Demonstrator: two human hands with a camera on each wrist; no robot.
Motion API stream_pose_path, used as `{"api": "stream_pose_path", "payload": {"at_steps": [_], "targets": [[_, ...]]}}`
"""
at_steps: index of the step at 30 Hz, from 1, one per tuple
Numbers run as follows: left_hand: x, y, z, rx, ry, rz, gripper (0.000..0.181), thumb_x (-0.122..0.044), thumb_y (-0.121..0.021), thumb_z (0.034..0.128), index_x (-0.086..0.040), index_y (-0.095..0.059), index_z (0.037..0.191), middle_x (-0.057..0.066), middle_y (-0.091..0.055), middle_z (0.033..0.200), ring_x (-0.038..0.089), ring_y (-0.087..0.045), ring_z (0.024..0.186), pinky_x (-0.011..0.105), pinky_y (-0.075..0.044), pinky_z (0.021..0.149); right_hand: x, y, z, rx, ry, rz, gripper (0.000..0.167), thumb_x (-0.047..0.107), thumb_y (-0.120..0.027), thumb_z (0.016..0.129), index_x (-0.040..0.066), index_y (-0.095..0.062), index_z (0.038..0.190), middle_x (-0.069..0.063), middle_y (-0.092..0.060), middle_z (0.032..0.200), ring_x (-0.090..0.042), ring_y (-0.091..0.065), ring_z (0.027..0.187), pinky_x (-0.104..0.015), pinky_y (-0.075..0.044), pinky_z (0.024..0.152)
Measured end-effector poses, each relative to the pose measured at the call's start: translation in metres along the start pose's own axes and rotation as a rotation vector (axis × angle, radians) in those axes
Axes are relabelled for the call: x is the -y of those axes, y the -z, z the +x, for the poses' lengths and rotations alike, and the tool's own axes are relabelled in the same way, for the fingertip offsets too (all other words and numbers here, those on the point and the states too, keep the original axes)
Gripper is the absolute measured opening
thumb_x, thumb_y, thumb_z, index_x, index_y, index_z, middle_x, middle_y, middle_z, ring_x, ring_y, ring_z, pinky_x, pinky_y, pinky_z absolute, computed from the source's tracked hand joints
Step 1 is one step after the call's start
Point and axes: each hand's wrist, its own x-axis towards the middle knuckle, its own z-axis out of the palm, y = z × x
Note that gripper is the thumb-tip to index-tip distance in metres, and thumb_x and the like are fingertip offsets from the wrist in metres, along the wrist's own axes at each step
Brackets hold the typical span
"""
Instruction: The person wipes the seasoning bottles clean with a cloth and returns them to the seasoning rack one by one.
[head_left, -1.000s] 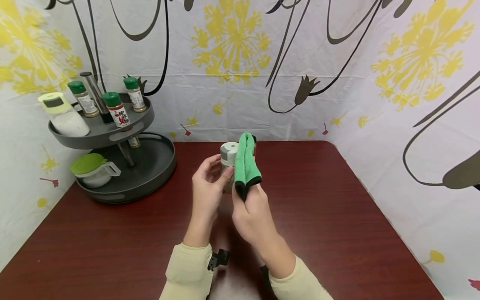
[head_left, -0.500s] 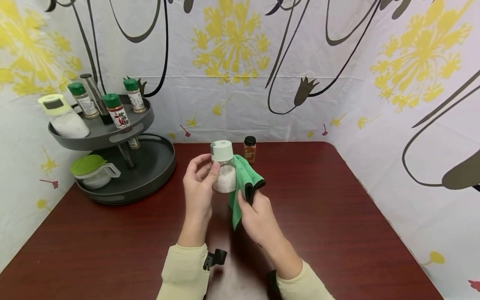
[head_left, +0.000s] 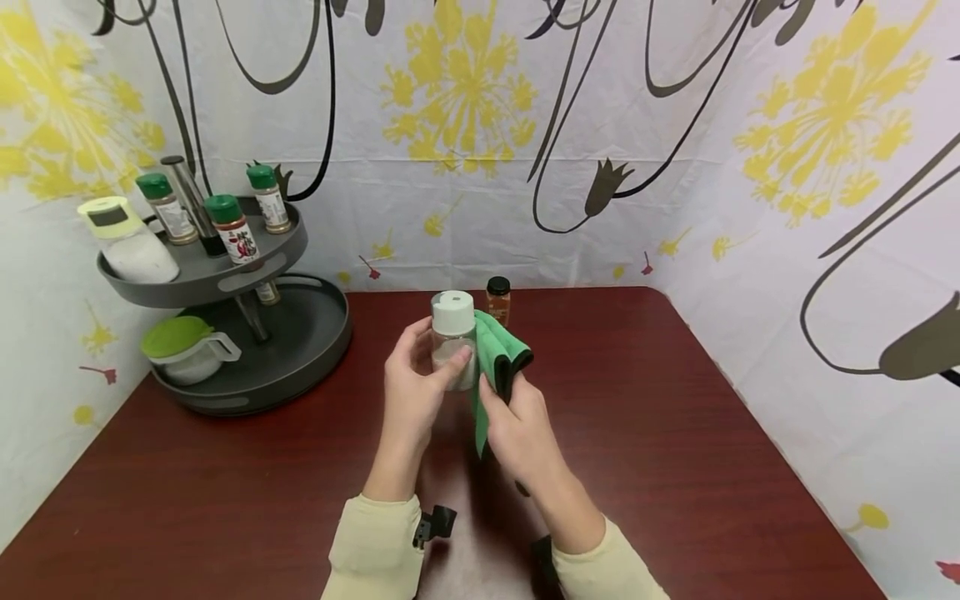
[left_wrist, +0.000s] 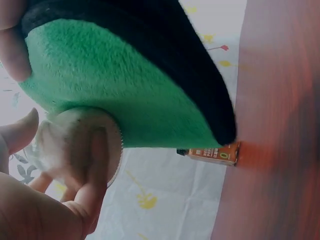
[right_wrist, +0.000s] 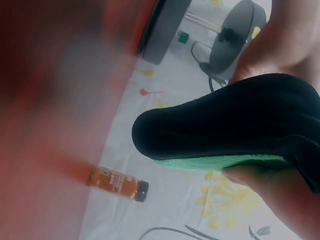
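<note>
While the left hand [head_left: 411, 375] grips the jar [head_left: 453, 323], the right hand [head_left: 522, 427] pinches green cloth [head_left: 491, 350] (lower than a second ago).

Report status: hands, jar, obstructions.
Left hand grips jar. Right hand holds green cloth against jar's side. Black-capped bottle stands behind; nothing seen blocking.

On my left I see a dark grey two-tier rack [head_left: 311, 321] on the reddish-brown table [head_left: 225, 500]. Its upper tray [head_left: 176, 290] bears three green-capped shakers [head_left: 238, 236], a silver tube [head_left: 187, 193] and a bottle [head_left: 138, 248] with a pale yellow lid. Below, I see a green-lidded cup [head_left: 183, 350] with a handle. Ahead of me, a small black-capped jar [head_left: 498, 305] stands upright near the flowered cloth [head_left: 487, 242].
</note>
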Motion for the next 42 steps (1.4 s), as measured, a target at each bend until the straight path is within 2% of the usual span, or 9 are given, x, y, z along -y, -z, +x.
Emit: {"api": "stream_pose_path", "payload": {"at_steps": [6,12,15,21,27,32,36,39,42], "targets": [[0.002,0.002,-0.002,0.053,0.011,0.026,0.059,-0.006,-0.083,0.091,-0.013,-0.064,0.147,0.012,-0.069,0.141,0.03,-0.064,0.128,0.053,-0.052,0.11,0.013,0.009,0.007,-0.02,0.146,0.082,0.05,0.022,-0.051,0.113,0.002,-0.044,0.158,-0.021,-0.056,0.157,-0.032,-0.057,0.143,-0.056,-0.051,0.112],[0.001,0.003,-0.004,0.101,-0.004,0.021,0.056,-0.007,-0.082,0.0931,-0.014,-0.065,0.146,0.011,-0.069,0.138,0.027,-0.065,0.123,0.044,-0.059,0.097,0.027,0.014,0.012,-0.055,0.282,0.176,0.049,0.013,-0.05,0.112,-0.001,-0.043,0.158,-0.018,-0.054,0.159,-0.027,-0.053,0.147,-0.036,-0.05,0.114],[-0.002,0.003,-0.005,0.12,-0.023,-0.002,0.056,-0.005,-0.08,0.0935,-0.013,-0.065,0.147,0.012,-0.069,0.138,0.026,-0.065,0.121,0.04,-0.06,0.093,0.026,0.012,0.013,-0.057,0.288,0.166,0.047,0.013,-0.053,0.111,-0.002,-0.047,0.155,-0.017,-0.057,0.155,-0.025,-0.056,0.143,-0.033,-0.052,0.111],[-0.006,0.007,-0.005,0.098,-0.044,-0.006,0.055,-0.002,-0.079,0.0937,-0.011,-0.065,0.146,0.013,-0.07,0.138,0.027,-0.066,0.12,0.031,-0.058,0.092,0.006,0.003,0.015,0.025,0.205,0.019,0.048,0.023,-0.057,0.111,0.0,-0.049,0.152,-0.017,-0.061,0.148,-0.028,-0.063,0.132,-0.049,-0.055,0.107],[-0.004,0.01,-0.004,0.11,-0.019,0.007,0.054,-0.004,-0.078,0.0949,-0.008,-0.063,0.147,0.014,-0.068,0.141,0.03,-0.065,0.124,0.044,-0.056,0.104,-0.011,0.001,0.015,0.079,0.118,-0.036,0.053,0.031,-0.056,0.112,0.002,-0.044,0.154,-0.018,-0.059,0.15,-0.031,-0.062,0.135,-0.053,-0.054,0.107],[-0.001,0.009,-0.005,0.168,-0.032,0.004,0.054,-0.005,-0.078,0.0957,-0.007,-0.063,0.147,0.015,-0.068,0.141,0.031,-0.065,0.127,0.051,-0.054,0.108,0.008,0.009,0.021,0.061,0.233,0.142,0.051,0.027,-0.047,0.115,0.009,-0.037,0.161,-0.012,-0.053,0.159,-0.026,-0.054,0.146,-0.046,-0.049,0.117],[-0.001,0.005,-0.007,0.18,-0.057,0.008,0.055,-0.004,-0.079,0.0946,-0.007,-0.062,0.147,0.016,-0.068,0.14,0.03,-0.066,0.125,0.044,-0.057,0.103,0.022,0.01,0.025,0.055,0.353,0.232,0.055,0.02,-0.042,0.116,0.015,-0.027,0.168,-0.001,-0.03,0.175,-0.016,-0.03,0.162,-0.037,-0.029,0.131],[-0.003,0.004,-0.008,0.173,-0.073,0.006,0.055,-0.002,-0.079,0.0944,-0.007,-0.063,0.147,0.015,-0.069,0.139,0.029,-0.067,0.123,0.035,-0.058,0.098,0.02,0.003,0.025,0.056,0.372,0.201,0.063,0.019,-0.042,0.116,0.019,-0.013,0.172,0.007,-0.01,0.18,-0.012,-0.017,0.166,-0.04,-0.021,0.133],[-0.005,0.006,-0.008,0.172,-0.069,0.001,0.054,-0.001,-0.077,0.0954,-0.007,-0.063,0.147,0.016,-0.069,0.139,0.029,-0.067,0.123,0.03,-0.057,0.096,0.009,-0.004,0.021,0.062,0.316,0.126,0.071,0.024,-0.045,0.115,0.021,-0.003,0.173,0.003,-0.011,0.18,-0.015,-0.023,0.164,-0.045,-0.028,0.131]]}}
